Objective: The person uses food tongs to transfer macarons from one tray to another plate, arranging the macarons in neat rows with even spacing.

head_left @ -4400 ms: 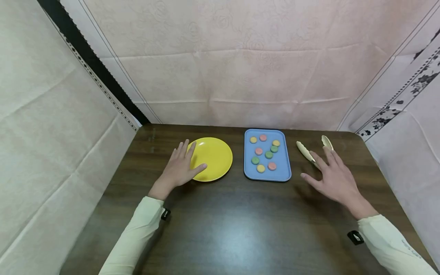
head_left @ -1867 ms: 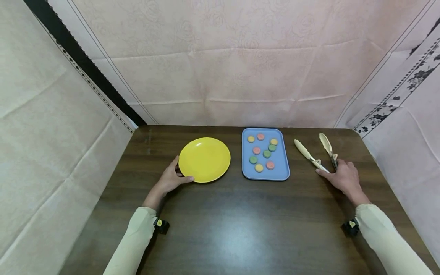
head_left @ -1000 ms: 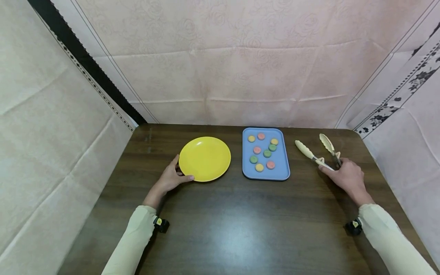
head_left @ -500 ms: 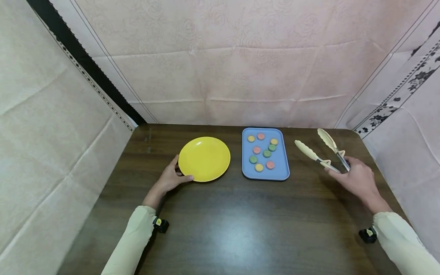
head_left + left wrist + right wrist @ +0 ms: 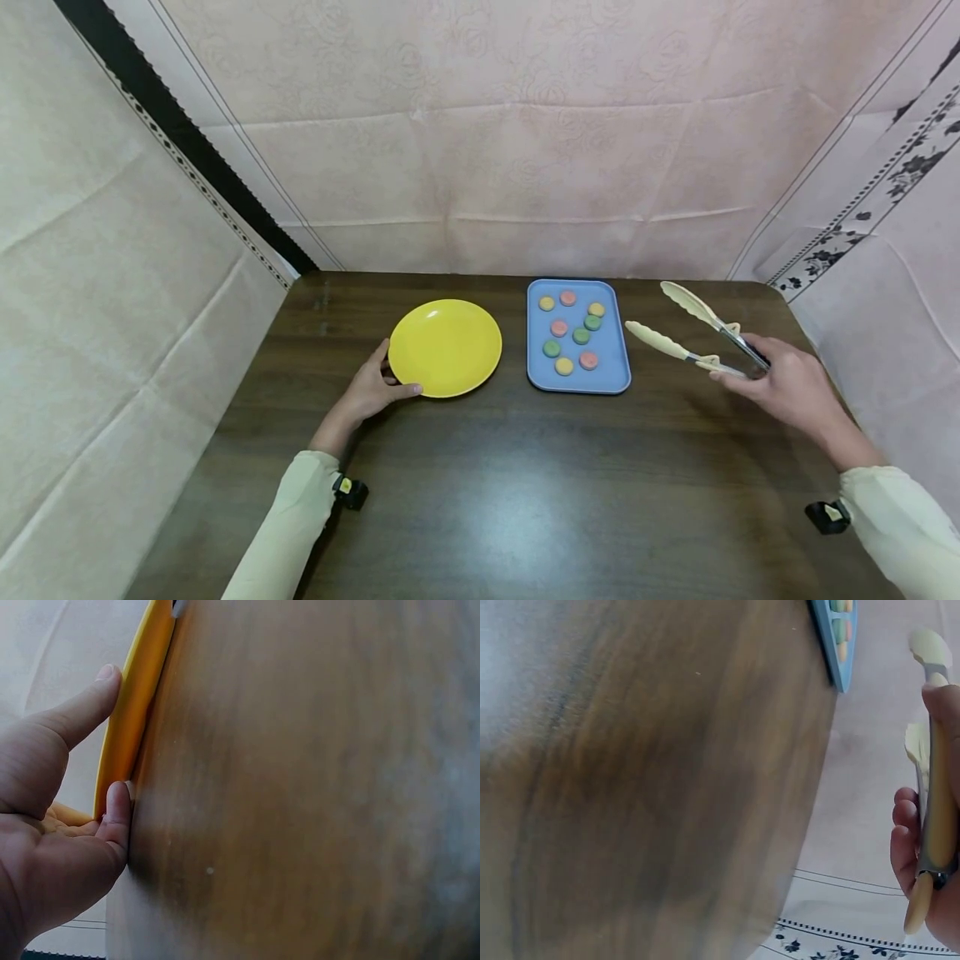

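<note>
My left hand (image 5: 366, 393) holds the near-left rim of a round yellow plate (image 5: 446, 347), thumb on the edge. In the left wrist view, the fingers (image 5: 116, 817) curl at the underside of the plate (image 5: 135, 697). On the right, my right hand (image 5: 787, 385) grips a pair of tongs (image 5: 693, 304) with cream tips and metal arms. The tongs' arms are spread, and their tips point left toward a blue tray (image 5: 617, 379). In the right wrist view, the thumb lies along one arm of the tongs (image 5: 939, 817) and the fingers wrap the other.
Several yellow, pink (image 5: 588, 360) and green (image 5: 552, 349) round pieces, like small macarons, lie spread over the blue tray. Plate and tray stand near the far edge of a dark wooden table (image 5: 480, 475). Pale cloth (image 5: 525, 167) hangs behind and at both sides.
My left hand has come to hold the plate's rim. My right hand has picked up the tongs and moved back and right, and their tips have swung left toward the tray.
</note>
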A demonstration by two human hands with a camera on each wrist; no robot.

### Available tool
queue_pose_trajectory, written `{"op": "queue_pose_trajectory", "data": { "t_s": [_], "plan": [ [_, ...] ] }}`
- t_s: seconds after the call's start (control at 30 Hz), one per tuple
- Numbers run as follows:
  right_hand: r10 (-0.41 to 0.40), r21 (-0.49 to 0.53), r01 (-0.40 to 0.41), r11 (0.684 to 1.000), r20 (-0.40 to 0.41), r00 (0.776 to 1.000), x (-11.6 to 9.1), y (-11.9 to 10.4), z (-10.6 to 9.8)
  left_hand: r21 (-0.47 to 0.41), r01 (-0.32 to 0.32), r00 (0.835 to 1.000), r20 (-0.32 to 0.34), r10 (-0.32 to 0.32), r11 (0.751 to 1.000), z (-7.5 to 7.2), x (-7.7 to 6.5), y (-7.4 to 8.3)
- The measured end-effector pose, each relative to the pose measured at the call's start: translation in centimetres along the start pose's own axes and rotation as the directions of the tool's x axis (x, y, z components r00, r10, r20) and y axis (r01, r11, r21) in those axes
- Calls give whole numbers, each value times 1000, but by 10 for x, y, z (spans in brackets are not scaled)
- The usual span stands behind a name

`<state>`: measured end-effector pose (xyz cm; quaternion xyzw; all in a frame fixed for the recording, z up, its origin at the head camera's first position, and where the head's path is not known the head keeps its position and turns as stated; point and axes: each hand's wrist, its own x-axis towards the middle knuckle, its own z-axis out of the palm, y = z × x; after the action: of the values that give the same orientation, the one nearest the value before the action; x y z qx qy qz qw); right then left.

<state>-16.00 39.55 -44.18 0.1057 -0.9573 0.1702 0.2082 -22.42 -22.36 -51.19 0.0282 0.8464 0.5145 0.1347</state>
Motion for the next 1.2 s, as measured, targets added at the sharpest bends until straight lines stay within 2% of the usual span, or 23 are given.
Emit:
{"op": "queue_pose_trajectory", "data": {
  "t_s": [0.23, 0.47, 0.83, 1.2],
  "plan": [
    [-49, -9, 50, 999, 61, 997, 7, -7, -5, 5, 1, 1000, -4, -1, 1000, 0, -1, 1],
    [-127, -1, 128, 992, 112, 985, 11, -13, 1, 10, -2, 1000, -7, 2, 1000, 0, 1, -1],
    [-118, 13, 119, 993, 260, 958, 15, -26, 11, 4, -10, 1000, 5, 10, 1000, 0, 2, -3],
    [-151, 19, 154, 988, 345, 927, 21, -29, 20, 17, -5, 1000, -6, 5, 1000, 0, 1, -1]
  ]
}}
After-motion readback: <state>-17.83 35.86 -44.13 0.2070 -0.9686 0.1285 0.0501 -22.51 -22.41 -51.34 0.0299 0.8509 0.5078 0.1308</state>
